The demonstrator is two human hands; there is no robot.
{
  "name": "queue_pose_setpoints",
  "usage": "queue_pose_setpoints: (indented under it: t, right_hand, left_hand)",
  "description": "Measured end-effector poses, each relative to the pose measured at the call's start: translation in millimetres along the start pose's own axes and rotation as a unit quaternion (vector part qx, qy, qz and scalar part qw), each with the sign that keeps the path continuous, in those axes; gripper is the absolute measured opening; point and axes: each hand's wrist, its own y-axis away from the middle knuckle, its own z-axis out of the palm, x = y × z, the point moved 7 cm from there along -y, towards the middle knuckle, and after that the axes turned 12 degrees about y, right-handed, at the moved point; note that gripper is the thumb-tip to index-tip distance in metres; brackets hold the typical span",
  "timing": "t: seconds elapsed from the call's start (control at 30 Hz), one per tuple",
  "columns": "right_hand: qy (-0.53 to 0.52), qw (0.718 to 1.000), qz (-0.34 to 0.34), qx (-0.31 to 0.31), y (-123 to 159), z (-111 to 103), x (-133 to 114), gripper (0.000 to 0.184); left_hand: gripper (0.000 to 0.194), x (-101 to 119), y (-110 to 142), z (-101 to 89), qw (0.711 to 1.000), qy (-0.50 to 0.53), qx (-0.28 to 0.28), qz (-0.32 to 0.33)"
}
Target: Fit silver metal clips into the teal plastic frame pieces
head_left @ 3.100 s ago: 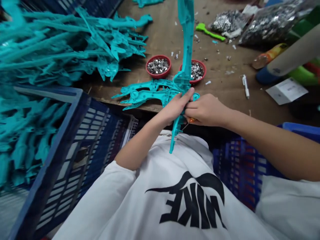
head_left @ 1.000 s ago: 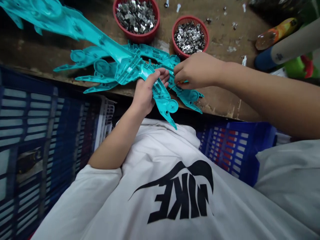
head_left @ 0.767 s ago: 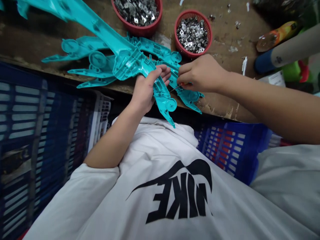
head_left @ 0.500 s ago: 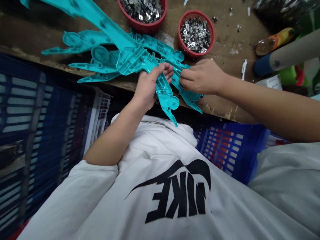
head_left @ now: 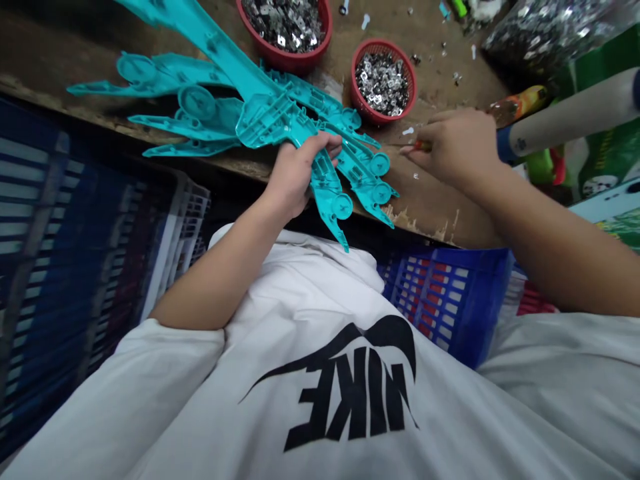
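Note:
My left hand (head_left: pixel 300 170) is wrapped round the narrow end of a long turquoise plastic moulding (head_left: pixel 263 120), thumb on top. The moulding has ribs, and its far end runs out at the upper left. More turquoise mouldings (head_left: pixel 367 167) of the same kind lie beneath and beside it on the workbench. To the right, my right hand (head_left: pixel 457 143) is closed on what looks like a screwdriver; a bit of its red-orange handle (head_left: pixel 423 145) and a thin shaft pointing left show. The shaft is apart from the mouldings.
Two red baskets, a larger one (head_left: pixel 300 61) and a smaller one (head_left: pixel 356 93), hold small metal clips on the wooden workbench (head_left: pixel 425 207). A clear bag of metal pieces (head_left: pixel 550 33), a bottle (head_left: pixel 517 105) and a grey tube (head_left: pixel 575 110) lie right. Blue crates (head_left: pixel 480 293) stand below.
My right hand has moved right, away from the mouldings, with the screwdriver in it. My left hand keeps its grip. The view has shifted slightly, showing more of the bench's right side.

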Motion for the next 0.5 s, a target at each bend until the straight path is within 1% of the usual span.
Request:
queue_pose_setpoints:
  t: [0.1, 0.17, 0.2, 0.27, 0.37, 0.43, 0.5]
  right_hand:
    - [-0.066, 0.993, -0.101, 0.015, 5, -3, -48, 0.034]
    - [-0.087, 0.985, -0.147, 0.022, 3, -1, -75, 0.035]
    - [-0.091, 0.982, -0.161, 0.025, 1, 2, -83, 0.036]
    - [-0.092, 0.979, -0.18, 0.03, -3, 11, -92, 0.037]
    - [-0.078, 0.979, -0.181, 0.05, -7, 22, -90, 0.04]
    - [-0.052, 0.978, -0.191, 0.064, -9, 24, -89, 0.046]
    - [-0.013, 0.974, -0.215, 0.064, -8, 23, -92, 0.053]
  left_hand:
    - [0.016, 0, 0, -1.3, 1.0, 0.0, 0.003, -0.004]
    - [0.016, -1, 0, -2.0, 1.0, 0.005, 0.005, -0.006]
    - [0.017, -1, 0, -2.6, 1.0, 0.009, 0.006, -0.004]
    - [0.023, -2, 0, -4.3, 1.0, 0.012, 0.005, 0.007]
    - [0.029, -4, -2, -7.9, 1.0, 0.009, -0.001, 0.022]
    - [0.028, -5, -5, -10.1, 1.0, 0.012, -0.007, 0.022]
    - [0.026, -5, -8, -12.5, 1.0, 0.018, -0.003, 0.015]
